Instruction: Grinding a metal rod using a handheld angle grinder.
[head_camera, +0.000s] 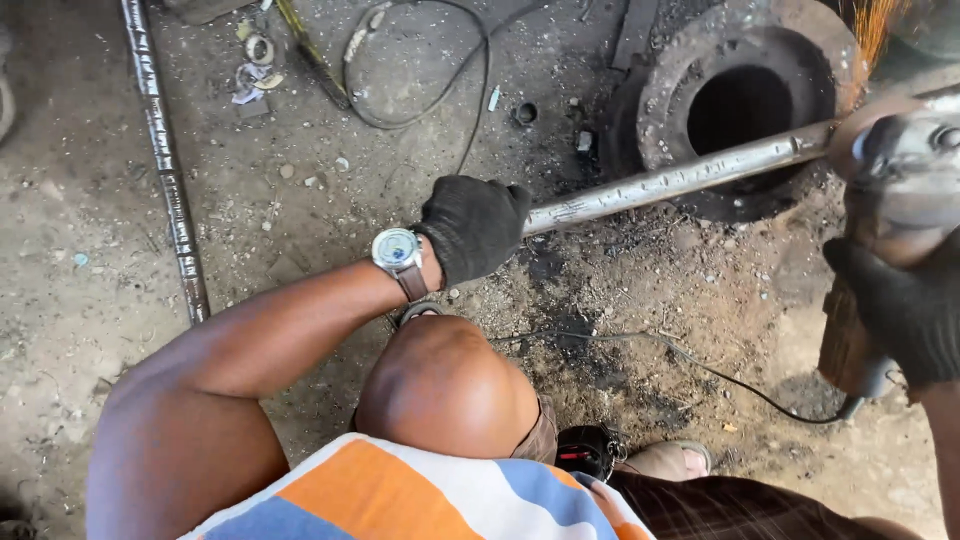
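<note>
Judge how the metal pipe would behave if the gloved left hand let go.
The pipe looks round and smooth, so it would probably roll. It seems stiff and likely heavy: straight steel resting on the metal ring. The left hand grips its near end.

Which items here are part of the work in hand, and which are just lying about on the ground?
In use:
- left hand, gloved, gripping the metal pipe
- right hand, gloved, holding the angle grinder, sparks at the pipe's far end
- rusty ring under the pipe

Lying about:
- ribbed steel bar
- loose black cable
- small scraps
</note>
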